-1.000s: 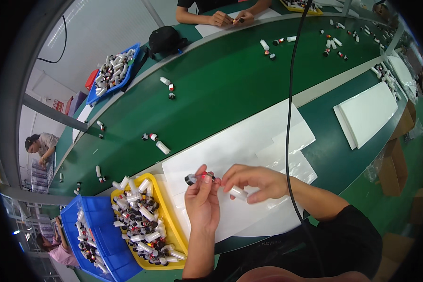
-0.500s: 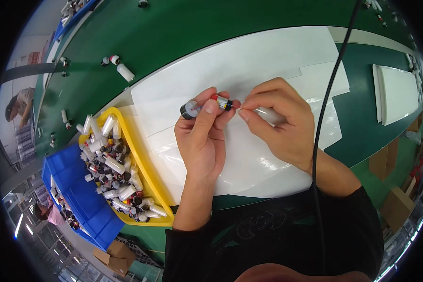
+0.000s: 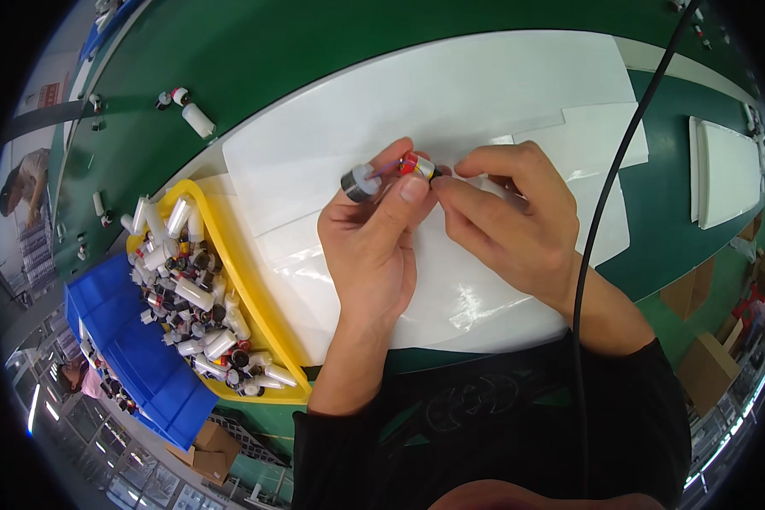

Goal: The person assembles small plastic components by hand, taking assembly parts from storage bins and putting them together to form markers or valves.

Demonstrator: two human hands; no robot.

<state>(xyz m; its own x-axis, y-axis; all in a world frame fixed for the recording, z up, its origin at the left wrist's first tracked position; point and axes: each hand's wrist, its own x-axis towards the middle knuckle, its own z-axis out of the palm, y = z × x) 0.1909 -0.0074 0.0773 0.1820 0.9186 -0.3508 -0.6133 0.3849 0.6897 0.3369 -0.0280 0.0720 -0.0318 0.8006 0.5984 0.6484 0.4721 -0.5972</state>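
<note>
My left hand [image 3: 370, 246] is closed around a small wired part, its thumb pressing from the near side. That part has a red, white and black cylinder [image 3: 418, 166] joined by thin wires to a round grey and black cap [image 3: 360, 183]. Close against the cylinder's black end, my right hand [image 3: 518, 221] is closed, thumb and index fingertips pinched together. What sits in that pinch is too small to tell. Something whitish shows behind the right fingers; I cannot tell whether it is a tube or the sheet. Both hands are above white sheets [image 3: 314, 140] on the green table.
At left, a yellow bin [image 3: 259, 314] holds many white tubes and small wired parts, beside a blue bin [image 3: 132, 340]. A loose white tube [image 3: 198, 121] lies farther back. A black cable [image 3: 608, 178] hangs by my right forearm. White flat stacks [image 3: 727, 172] lie at far right.
The cylinder has turned in my left fingers, showing more of its red and white side. My right fingertips have moved up against its black end. The whole view has shifted slightly.
</note>
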